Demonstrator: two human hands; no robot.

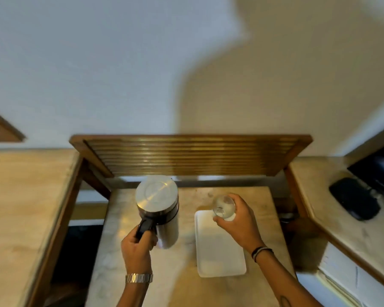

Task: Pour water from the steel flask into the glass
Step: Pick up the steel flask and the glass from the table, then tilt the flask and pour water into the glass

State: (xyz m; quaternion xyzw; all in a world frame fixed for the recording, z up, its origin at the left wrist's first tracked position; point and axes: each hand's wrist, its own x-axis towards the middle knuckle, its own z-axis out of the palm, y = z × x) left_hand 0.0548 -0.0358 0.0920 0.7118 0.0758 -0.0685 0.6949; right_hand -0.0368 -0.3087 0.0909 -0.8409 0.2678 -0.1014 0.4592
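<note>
The steel flask [162, 209] stands upright on the marble table top [177, 273], its round lid closed and facing me. My left hand [138, 249] is closed around the flask's black handle at its near side. The clear glass [223, 206] is at the far end of a white tray [217, 251], to the right of the flask. My right hand [239, 220] wraps the glass from the right. Whether the glass rests on the tray or hangs just above it I cannot tell.
A slatted wooden back panel [186, 156] rises behind the table. Marble counters flank it on the left [20, 207] and right [341, 218]. A black object [353, 198] lies on the right counter beside a dark screen [379, 171].
</note>
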